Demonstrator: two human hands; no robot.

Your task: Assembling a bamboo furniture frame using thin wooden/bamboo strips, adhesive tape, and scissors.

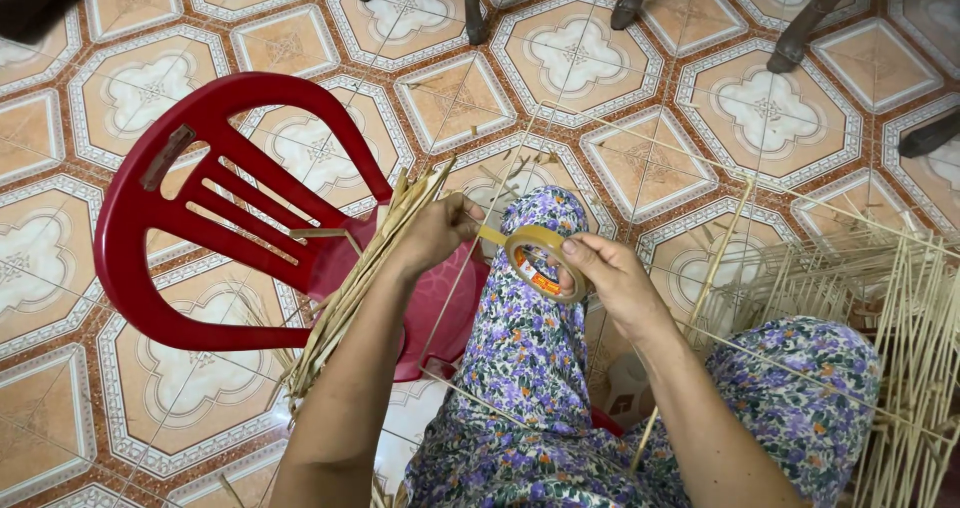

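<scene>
My right hand (610, 283) grips a roll of yellowish clear tape (540, 258) held above my flower-print knee (535, 298). A short strip of tape runs from the roll leftward to my left hand (435, 233), which pinches its end. That hand rests against a bundle of thin pale bamboo strips (355, 288) lying slanted across the seat of a red plastic chair (190, 218).
A frame of thin bamboo sticks (880, 308) stands at the right, with long sticks crossing my lap. Dark wooden furniture legs (800, 33) stand on the patterned tile floor (560, 58) at the top. Loose slivers lie on the tiles beside my knee.
</scene>
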